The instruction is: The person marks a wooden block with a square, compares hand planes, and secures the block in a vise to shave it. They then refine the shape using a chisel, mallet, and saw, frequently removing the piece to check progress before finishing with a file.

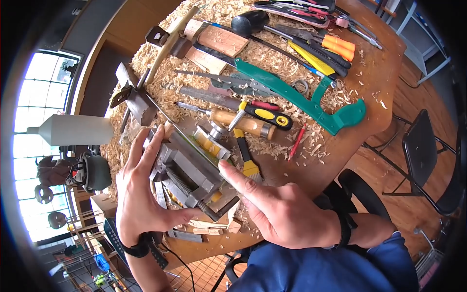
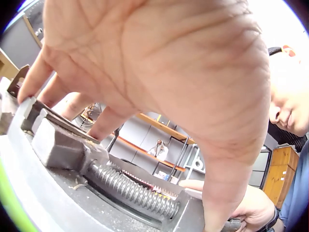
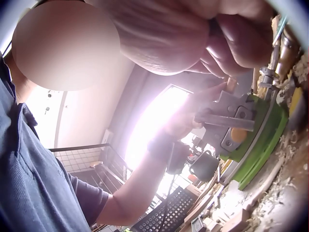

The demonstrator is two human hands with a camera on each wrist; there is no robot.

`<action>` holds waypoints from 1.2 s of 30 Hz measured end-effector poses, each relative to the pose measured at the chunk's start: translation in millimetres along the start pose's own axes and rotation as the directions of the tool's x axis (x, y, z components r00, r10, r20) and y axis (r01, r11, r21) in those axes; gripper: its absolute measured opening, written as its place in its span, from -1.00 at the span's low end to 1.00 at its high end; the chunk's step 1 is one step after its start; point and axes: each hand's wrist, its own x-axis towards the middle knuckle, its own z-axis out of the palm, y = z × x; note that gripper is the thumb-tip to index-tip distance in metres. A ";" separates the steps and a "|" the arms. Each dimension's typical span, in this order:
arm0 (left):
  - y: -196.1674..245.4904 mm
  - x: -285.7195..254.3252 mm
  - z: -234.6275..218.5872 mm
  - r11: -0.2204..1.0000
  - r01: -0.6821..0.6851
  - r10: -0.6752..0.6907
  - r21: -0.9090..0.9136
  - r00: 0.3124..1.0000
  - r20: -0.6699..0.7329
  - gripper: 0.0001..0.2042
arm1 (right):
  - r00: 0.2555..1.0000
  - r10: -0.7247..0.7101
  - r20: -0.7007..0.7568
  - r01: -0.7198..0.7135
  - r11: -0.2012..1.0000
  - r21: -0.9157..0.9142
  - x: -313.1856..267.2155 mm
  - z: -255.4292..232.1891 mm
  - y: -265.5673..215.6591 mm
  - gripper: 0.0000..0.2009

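Note:
A grey metal bench vise [image 1: 172,155] with a threaded screw and bar handle [image 1: 224,208] stands at the table's near side; its green base [image 3: 260,145] shows in the right wrist view. My left hand [image 1: 146,187] spans the vise, fingers stretched to its far end beside a small wood piece [image 1: 168,129], thumb near the handle end. The left palm arches above the screw [image 2: 135,186]. My right hand [image 1: 282,209] extends its index finger to the vise's right edge, at the end of a thin metal strip [image 1: 182,130]; its other fingers are bent, nothing visible in them.
Wood shavings [image 1: 160,73] cover much of the table. Right of the vise lie a chisel [image 1: 243,121], a yellow-black brush [image 1: 247,160], a red pencil [image 1: 297,142] and a green-handled saw [image 1: 292,95]. A black mallet [image 1: 249,22] and planes [image 1: 141,104] lie farther back.

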 end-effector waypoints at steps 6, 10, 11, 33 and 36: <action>-3.3 -1.4 0.6 1.000 -0.023 0.023 -0.002 1.000 -0.006 0.34 | 1.000 -0.003 -0.007 0.004 0.993 0.118 63.6 15.9 18.8 -0.34; -3.5 -0.5 -1.2 0.999 -0.028 0.028 0.043 1.000 0.001 0.33 | 0.999 0.033 0.022 -0.035 0.995 0.092 42.5 9.7 5.8 -0.34; -3.1 -0.7 -1.6 0.999 -0.020 0.020 0.040 1.000 -0.006 0.33 | 0.999 0.044 0.023 -0.045 0.998 0.047 28.9 8.0 2.8 -0.33; -2.7 -3.5 -0.8 1.000 0.031 -0.031 0.002 0.999 -0.011 0.33 | 0.999 0.029 0.013 -0.030 0.999 0.030 41.4 14.1 5.5 -0.36; 2.2 -3.5 -3.5 0.996 0.067 -0.069 0.054 0.997 0.035 0.34 | 0.999 0.031 0.025 -0.032 0.999 0.015 32.2 9.5 2.9 -0.35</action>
